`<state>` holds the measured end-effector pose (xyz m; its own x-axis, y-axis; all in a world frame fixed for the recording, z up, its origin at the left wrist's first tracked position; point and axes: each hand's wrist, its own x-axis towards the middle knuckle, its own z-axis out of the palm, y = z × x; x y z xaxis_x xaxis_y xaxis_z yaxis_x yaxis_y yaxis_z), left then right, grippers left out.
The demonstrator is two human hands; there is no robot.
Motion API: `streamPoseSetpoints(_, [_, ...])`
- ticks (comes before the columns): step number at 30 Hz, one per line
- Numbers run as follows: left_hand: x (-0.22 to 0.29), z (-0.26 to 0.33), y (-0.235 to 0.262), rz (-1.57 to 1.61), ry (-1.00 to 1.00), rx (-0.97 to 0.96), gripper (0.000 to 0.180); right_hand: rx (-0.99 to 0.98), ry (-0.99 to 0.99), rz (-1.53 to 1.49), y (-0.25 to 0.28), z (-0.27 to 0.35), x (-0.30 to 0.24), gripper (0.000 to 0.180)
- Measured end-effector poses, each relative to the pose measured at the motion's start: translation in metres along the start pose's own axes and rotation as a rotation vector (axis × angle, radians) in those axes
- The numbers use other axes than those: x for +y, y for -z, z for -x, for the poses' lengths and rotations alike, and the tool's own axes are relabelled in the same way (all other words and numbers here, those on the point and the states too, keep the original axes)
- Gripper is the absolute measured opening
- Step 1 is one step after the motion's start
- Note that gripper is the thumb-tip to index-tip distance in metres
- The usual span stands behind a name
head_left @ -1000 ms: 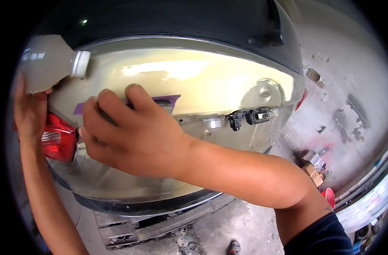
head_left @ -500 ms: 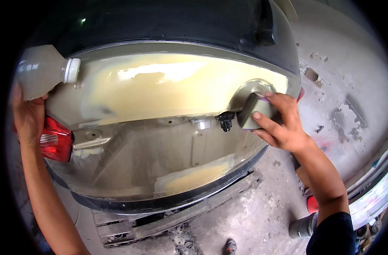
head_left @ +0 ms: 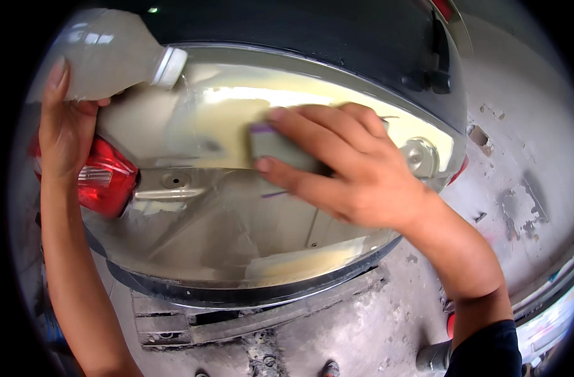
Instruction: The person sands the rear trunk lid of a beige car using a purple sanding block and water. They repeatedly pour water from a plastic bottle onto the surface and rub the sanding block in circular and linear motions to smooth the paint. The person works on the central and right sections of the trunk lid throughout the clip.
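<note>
Stained grey floor (head_left: 375,320) shows on the near and right sides of a car's rear panel (head_left: 193,232), which bears a pale yellow patch (head_left: 230,122). At far left, beyond a red tail light (head_left: 111,179), the left hand (head_left: 67,129) grips a capped translucent bottle (head_left: 111,53) tipped sideways (most of those fingers are hidden behind it), while the right hand (head_left: 356,166), thumb and fingers closed around a grey block (head_left: 284,151) with purple edging, holds it at the patch's near edge
</note>
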<state>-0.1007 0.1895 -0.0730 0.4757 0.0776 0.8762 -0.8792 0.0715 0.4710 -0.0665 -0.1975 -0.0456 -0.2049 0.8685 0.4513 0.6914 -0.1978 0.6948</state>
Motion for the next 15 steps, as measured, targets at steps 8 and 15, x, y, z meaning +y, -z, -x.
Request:
streamPoseSetpoints(8, [0.004, -0.004, -0.020, -0.027, -0.006, 0.029, 0.038, -0.185, -0.096, 0.055, 0.042, 0.057, 0.022, 0.046])
streamPoseSetpoints(15, [0.003, -0.001, -0.020, -0.058, -0.001, 0.076, 0.039, 0.095, 0.015, 0.039, -0.024, -0.034, -0.023, 0.032])
